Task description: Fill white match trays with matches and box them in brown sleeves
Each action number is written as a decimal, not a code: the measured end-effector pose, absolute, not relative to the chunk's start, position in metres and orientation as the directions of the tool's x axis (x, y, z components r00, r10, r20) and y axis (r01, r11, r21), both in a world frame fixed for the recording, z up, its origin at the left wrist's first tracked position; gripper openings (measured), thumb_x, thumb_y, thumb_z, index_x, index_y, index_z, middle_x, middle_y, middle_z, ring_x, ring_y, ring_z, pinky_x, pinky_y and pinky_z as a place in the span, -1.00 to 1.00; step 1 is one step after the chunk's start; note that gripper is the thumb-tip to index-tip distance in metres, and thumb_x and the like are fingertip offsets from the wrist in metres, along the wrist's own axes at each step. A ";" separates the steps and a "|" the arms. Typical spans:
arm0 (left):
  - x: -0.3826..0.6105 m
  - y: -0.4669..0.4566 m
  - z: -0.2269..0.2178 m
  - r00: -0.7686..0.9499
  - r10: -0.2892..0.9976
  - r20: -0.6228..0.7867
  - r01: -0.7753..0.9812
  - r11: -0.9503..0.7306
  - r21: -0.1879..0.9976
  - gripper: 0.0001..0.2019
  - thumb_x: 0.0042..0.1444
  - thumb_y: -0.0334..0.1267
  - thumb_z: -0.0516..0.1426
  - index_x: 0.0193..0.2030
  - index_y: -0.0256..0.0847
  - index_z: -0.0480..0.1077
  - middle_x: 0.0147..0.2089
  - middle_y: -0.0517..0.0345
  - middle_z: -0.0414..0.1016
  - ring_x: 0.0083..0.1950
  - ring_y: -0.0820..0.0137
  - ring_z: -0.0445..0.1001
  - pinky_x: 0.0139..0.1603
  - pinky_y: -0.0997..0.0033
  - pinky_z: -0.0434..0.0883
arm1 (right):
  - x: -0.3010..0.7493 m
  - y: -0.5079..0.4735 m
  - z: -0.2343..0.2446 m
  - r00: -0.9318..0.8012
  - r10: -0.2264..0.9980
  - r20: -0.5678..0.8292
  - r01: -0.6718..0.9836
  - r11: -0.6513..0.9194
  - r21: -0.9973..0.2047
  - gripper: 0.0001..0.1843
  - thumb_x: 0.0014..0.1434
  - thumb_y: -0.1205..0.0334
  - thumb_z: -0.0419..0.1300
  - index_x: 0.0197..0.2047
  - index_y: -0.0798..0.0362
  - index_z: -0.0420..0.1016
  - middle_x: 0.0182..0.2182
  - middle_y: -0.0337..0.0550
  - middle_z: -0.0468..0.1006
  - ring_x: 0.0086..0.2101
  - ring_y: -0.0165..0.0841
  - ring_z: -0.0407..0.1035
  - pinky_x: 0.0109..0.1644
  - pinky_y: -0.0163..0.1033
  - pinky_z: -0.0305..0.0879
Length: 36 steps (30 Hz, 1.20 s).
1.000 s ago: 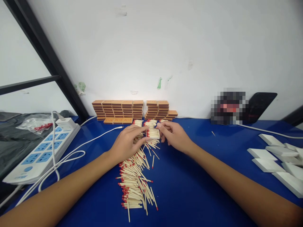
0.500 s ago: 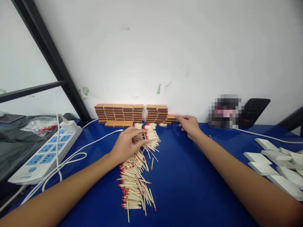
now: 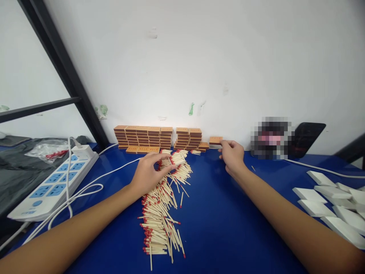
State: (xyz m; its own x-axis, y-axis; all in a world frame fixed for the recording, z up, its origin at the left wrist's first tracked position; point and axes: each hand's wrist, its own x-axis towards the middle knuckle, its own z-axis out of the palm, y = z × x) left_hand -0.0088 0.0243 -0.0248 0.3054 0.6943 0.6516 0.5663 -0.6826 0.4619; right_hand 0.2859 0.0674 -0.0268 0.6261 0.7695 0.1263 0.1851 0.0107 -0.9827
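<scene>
My left hand pinches a white matchbox tray filled with matches, held over the pile. My right hand grips the right end of an orange matchbox sleeve, which is raised near the wall. Whether the sleeve is hollow cannot be seen. Below and nearer me, loose red-tipped matches lie in a long heap. Stacked orange matchboxes line the wall to the left, with a shorter stack beside them. A low pair of boxes sits just left of the raised sleeve.
White matchbox trays lie scattered at the right. A phone leans on the wall beside a blurred-out object. At the left are a power strip, white cables and a black plastic bag. The table is blue.
My right hand has lifted one orange sleeve off the low stack and moved it right. The tray in my left hand has risen slightly and tilted, shifting a little left.
</scene>
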 end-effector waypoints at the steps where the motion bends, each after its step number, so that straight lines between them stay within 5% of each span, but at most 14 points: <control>1: -0.009 0.025 -0.025 0.278 0.696 0.662 0.575 -0.673 0.466 -0.65 0.14 0.01 0.35 0.00 -0.09 0.58 -0.10 0.09 0.66 -0.12 0.26 0.60 -0.04 0.17 0.55 | 0.280 0.061 -0.025 0.621 0.768 0.156 0.187 0.048 -0.981 -0.83 0.17 0.10 0.19 -0.34 0.01 0.41 -0.50 -0.20 0.48 -0.59 -0.43 0.31 -0.62 -0.36 0.27; 9: -0.011 0.028 -0.026 0.163 0.703 0.692 0.594 -0.630 0.500 -0.66 0.13 0.02 0.35 -0.04 -0.08 0.60 -0.16 0.11 0.67 -0.18 0.29 0.60 -0.09 0.19 0.56 | 0.220 0.014 -0.018 0.182 0.958 0.221 0.096 0.206 -0.974 -0.62 0.11 -0.12 0.31 -0.35 0.04 0.42 -0.44 -0.14 0.59 -0.58 -0.41 0.39 -0.69 -0.38 0.24; 14: -0.010 0.028 -0.025 0.149 0.723 0.675 0.573 -0.619 0.537 -0.67 0.13 0.03 0.35 -0.05 -0.08 0.61 -0.15 0.12 0.67 -0.18 0.30 0.60 -0.09 0.20 0.56 | 0.215 0.011 -0.021 0.157 0.973 0.167 0.004 0.169 -0.986 -0.58 0.09 -0.16 0.34 -0.31 0.06 0.46 -0.26 -0.03 0.65 -0.53 -0.43 0.42 -0.68 -0.39 0.27; 24: -0.007 0.025 -0.025 0.161 0.737 0.657 0.503 -0.634 0.588 -0.66 0.10 0.00 0.37 -0.05 -0.10 0.61 -0.14 0.11 0.68 -0.17 0.31 0.62 -0.08 0.23 0.59 | 0.217 0.011 -0.019 0.106 0.981 0.162 -0.005 0.163 -0.987 -0.52 0.07 -0.20 0.36 -0.29 0.08 0.44 -0.24 -0.04 0.65 -0.55 -0.47 0.42 -0.67 -0.40 0.25; 36: -0.008 0.025 -0.024 0.237 0.753 0.614 0.480 -0.640 0.599 -0.64 0.12 -0.04 0.36 0.04 -0.05 0.58 -0.05 0.12 0.66 -0.10 0.31 0.60 0.01 0.26 0.56 | 0.221 0.014 -0.021 0.056 0.970 0.238 0.020 0.237 -0.971 -0.37 0.13 -0.12 0.34 0.14 0.05 0.36 -0.39 -0.22 0.57 -0.60 -0.43 0.42 -0.67 -0.38 0.25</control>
